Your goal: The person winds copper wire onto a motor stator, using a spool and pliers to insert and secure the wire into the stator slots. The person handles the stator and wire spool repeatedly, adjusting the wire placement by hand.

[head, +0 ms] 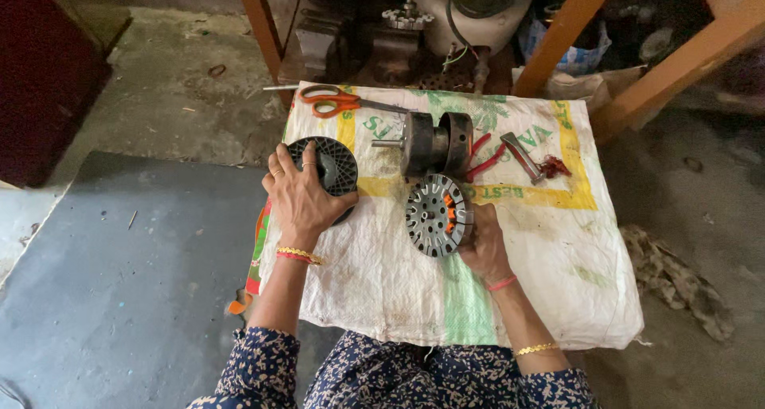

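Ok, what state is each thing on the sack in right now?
Left hand: fingers spread over the black ribbed spool, gripping it.
Right hand: holding the slotted metal core up on edge.
Metal core: a few slots hold orange inserts, the rest look empty.
Scissors: shut, lying flat.
Pliers: lying flat, red handles apart.
Motor body: on its side, shaft pointing left.
White sack: spread flat.

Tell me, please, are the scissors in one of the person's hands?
No, the scissors lie on the sack's far edge, apart from both hands, which hold a spool and a stator.
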